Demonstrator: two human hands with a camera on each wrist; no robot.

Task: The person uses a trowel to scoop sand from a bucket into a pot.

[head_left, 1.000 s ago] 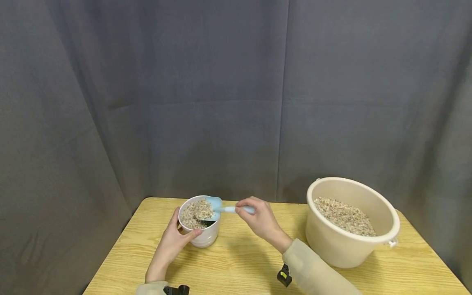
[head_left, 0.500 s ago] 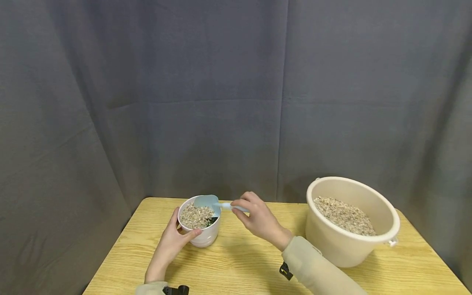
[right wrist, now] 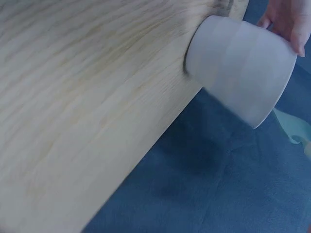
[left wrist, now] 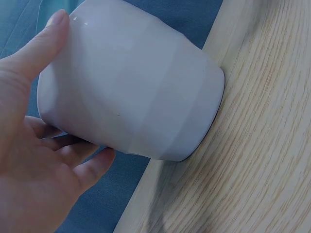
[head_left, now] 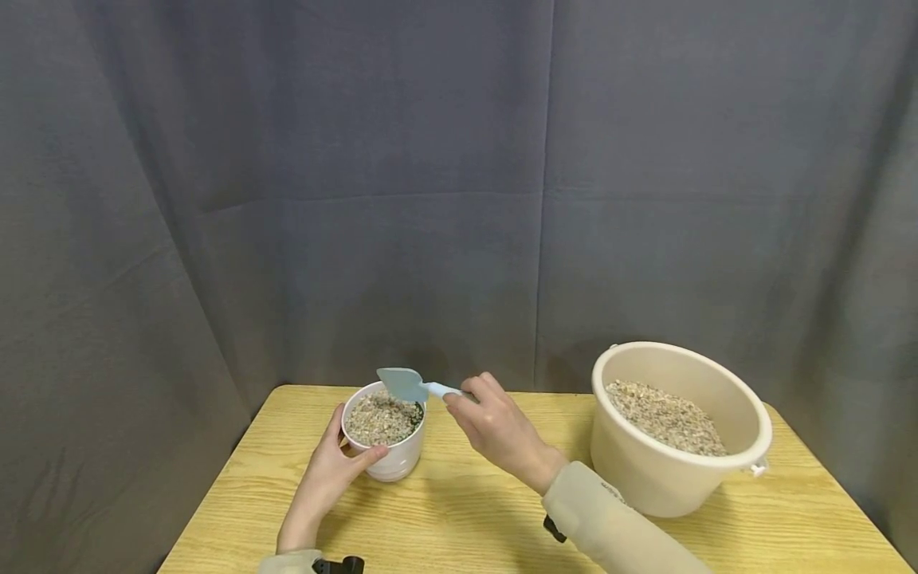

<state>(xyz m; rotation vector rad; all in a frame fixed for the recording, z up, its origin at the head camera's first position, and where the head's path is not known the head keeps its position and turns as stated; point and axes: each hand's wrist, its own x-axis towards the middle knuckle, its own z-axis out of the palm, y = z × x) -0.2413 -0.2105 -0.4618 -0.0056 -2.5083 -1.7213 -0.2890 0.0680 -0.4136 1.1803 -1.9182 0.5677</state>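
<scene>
A white pot [head_left: 396, 464] stands on the table, filled near its rim with pale, coarse gravel [head_left: 376, 422]; a dark green patch shows at its right inner side. My left hand [head_left: 335, 464] holds the pot from the left, thumb at the near rim and fingers around its side, as the left wrist view shows on the pot wall [left wrist: 131, 82]. With my right hand [head_left: 500, 424] I grip the handle of a light blue scoop [head_left: 403, 385]. Its blade is turned over, above the pot's far rim. In the right wrist view the scoop [right wrist: 292, 125] is partly visible beside the pot.
A large cream bucket [head_left: 641, 478] stands on the right of the wooden table [head_left: 459, 510], part-filled with the same gravel [head_left: 667, 418]. A grey curtain [head_left: 430, 199] hangs close behind the table's back edge.
The scoop, heaped with gravel a second ago, has tipped over and risen off the pot, its load now in the pot. The left hand stays on the pot.
</scene>
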